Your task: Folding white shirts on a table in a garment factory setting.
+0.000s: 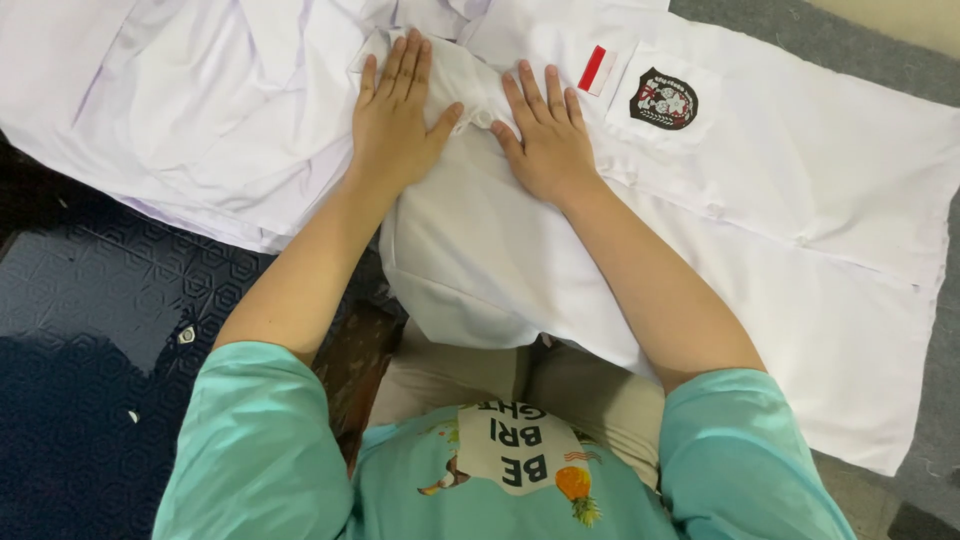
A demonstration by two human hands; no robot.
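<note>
A white shirt [780, 200] lies spread flat in front of me, with a dark round badge [663, 99] on its chest pocket and a small red and white patch [597, 69] beside it. My left hand [395, 120] presses flat on a folded white part of the shirt near its middle, fingers together. Right beside it, my right hand [545, 135] lies flat on the same white cloth, fingers slightly spread. Neither hand grips anything. More white cloth [190, 110] is bunched and creased to the left.
A dark blue patterned mat [90, 330] covers the floor at the left. Grey carpet [860, 50] shows at the upper right and right edge. My beige-trousered knees [470, 375] sit under the shirt's near edge.
</note>
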